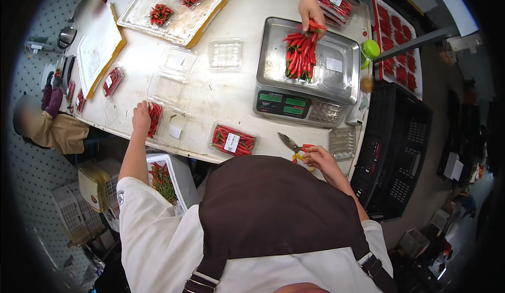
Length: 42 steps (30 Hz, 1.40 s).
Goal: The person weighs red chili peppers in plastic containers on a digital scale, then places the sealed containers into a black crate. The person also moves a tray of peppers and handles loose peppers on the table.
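Note:
My left hand (141, 118) rests against red chilli peppers (155, 119) in an open clear plastic clamshell box (173, 130) at the table's near left edge; its fingertips are partly hidden, so its hold cannot be told. My right hand (318, 159) is at the handles of scissors or shears (292, 144) with red and yellow grips, lying near the front edge; whether it grips them is unclear. Between my hands sits a closed, labelled box of red chillies (233, 139). Empty clear boxes (225, 54) lie further back.
A co-worker's hand (311, 11) holds chillies over an open box on a digital scale (307, 95). White boards (130, 15) bear chillies. A foam box (173, 174) of chillies stands below at left, black crates (390, 151) at right. Another person sits far left.

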Each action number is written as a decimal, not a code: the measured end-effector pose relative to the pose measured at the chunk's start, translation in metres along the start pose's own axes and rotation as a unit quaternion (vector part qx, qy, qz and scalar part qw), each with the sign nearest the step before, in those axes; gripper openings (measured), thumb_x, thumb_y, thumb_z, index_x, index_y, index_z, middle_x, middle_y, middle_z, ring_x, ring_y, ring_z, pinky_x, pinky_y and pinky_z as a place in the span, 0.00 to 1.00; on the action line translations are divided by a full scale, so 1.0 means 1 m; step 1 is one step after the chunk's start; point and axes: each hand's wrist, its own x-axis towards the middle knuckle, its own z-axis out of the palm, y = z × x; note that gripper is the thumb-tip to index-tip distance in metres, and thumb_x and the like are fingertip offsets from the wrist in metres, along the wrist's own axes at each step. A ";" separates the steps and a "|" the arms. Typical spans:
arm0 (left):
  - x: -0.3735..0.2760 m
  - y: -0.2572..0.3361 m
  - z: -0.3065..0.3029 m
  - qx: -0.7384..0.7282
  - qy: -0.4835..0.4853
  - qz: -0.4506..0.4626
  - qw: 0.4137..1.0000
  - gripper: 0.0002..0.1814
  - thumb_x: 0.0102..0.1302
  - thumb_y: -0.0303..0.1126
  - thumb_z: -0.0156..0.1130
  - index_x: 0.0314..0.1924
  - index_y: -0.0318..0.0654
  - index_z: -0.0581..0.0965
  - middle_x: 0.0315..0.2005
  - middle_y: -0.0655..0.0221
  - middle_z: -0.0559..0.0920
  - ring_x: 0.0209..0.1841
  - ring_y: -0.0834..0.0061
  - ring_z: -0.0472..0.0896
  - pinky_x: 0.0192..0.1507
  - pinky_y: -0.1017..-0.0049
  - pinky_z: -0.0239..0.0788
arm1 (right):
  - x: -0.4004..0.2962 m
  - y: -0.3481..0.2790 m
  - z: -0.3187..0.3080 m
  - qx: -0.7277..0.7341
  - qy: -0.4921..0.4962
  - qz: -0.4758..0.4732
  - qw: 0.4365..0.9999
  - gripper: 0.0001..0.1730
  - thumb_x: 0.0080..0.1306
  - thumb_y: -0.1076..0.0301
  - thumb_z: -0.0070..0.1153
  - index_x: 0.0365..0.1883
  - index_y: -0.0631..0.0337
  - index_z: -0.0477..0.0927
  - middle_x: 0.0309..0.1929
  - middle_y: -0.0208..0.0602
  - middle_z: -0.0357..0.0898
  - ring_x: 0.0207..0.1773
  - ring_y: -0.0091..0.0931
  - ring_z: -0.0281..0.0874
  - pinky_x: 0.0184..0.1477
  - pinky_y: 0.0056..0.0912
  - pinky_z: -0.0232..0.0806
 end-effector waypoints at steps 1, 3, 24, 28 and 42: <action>0.001 -0.002 -0.002 -0.019 0.005 -0.016 1.000 0.08 0.64 0.22 0.46 0.43 0.38 0.68 0.40 0.54 0.74 0.44 0.49 0.75 0.41 0.56 0.73 | 0.001 0.001 -0.001 0.002 -0.003 -0.001 1.000 0.15 0.74 0.61 0.46 0.53 0.59 0.71 0.46 0.35 0.79 0.46 0.21 0.77 0.49 0.23 0.69; 0.002 -0.006 -0.010 -0.055 0.015 -0.049 0.997 0.07 0.64 0.23 0.46 0.43 0.37 0.68 0.39 0.52 0.74 0.43 0.49 0.76 0.40 0.55 0.71 | 0.004 0.004 -0.004 0.006 -0.008 -0.001 1.000 0.15 0.74 0.61 0.46 0.53 0.59 0.71 0.46 0.35 0.79 0.46 0.21 0.77 0.49 0.23 0.69; 0.004 0.001 0.008 -0.171 0.070 -0.036 0.982 0.06 0.65 0.22 0.43 0.40 0.32 0.70 0.35 0.44 0.77 0.41 0.41 0.74 0.42 0.54 0.66 | 0.010 0.008 -0.013 0.006 0.002 0.006 1.000 0.15 0.72 0.62 0.48 0.52 0.59 0.73 0.44 0.33 0.80 0.44 0.19 0.77 0.47 0.22 0.69; 0.002 0.007 0.011 -0.176 0.058 -0.050 0.981 0.08 0.66 0.23 0.43 0.41 0.31 0.70 0.37 0.45 0.78 0.42 0.43 0.75 0.44 0.56 0.67 | 0.010 0.009 -0.011 0.009 0.001 0.011 1.000 0.15 0.72 0.61 0.49 0.51 0.59 0.73 0.44 0.33 0.80 0.43 0.19 0.77 0.47 0.23 0.68; -0.009 0.122 -0.069 -0.865 -0.063 -0.224 0.444 0.02 0.67 0.30 0.53 0.38 0.42 0.70 0.29 0.72 0.74 0.29 0.79 0.70 0.28 0.80 0.62 | 0.030 -0.045 -0.022 0.011 0.052 -0.149 0.987 0.12 0.71 0.69 0.47 0.50 0.63 0.72 0.41 0.38 0.79 0.39 0.22 0.77 0.45 0.26 0.69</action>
